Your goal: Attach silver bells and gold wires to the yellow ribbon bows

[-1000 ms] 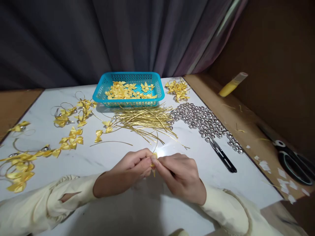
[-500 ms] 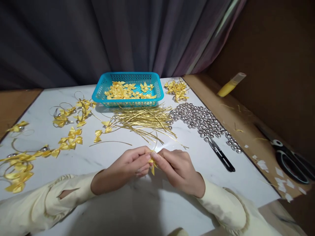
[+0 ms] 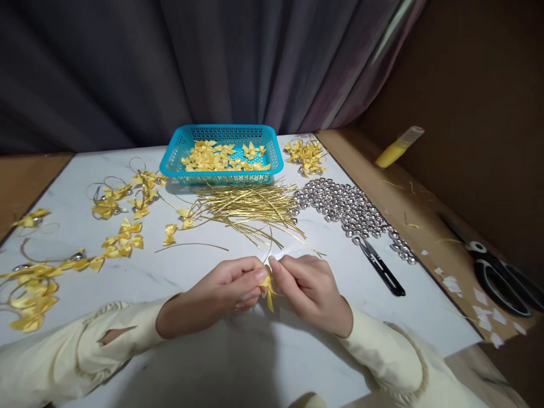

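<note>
The left hand pinches the bow between thumb and fingers, above the near middle of the table. The right hand, fingers curled narrow, is just right of the bow; its grip cannot be determined. The cords lie on the far side, before the basket.

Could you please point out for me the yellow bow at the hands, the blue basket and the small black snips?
Yellow bow (image 3: 268, 283): head view, on its ribbon near the middle.
Blue basket (image 3: 221, 176): head view, on its front rim.
Black snips (image 3: 390, 278): head view, on the handle.
</note>
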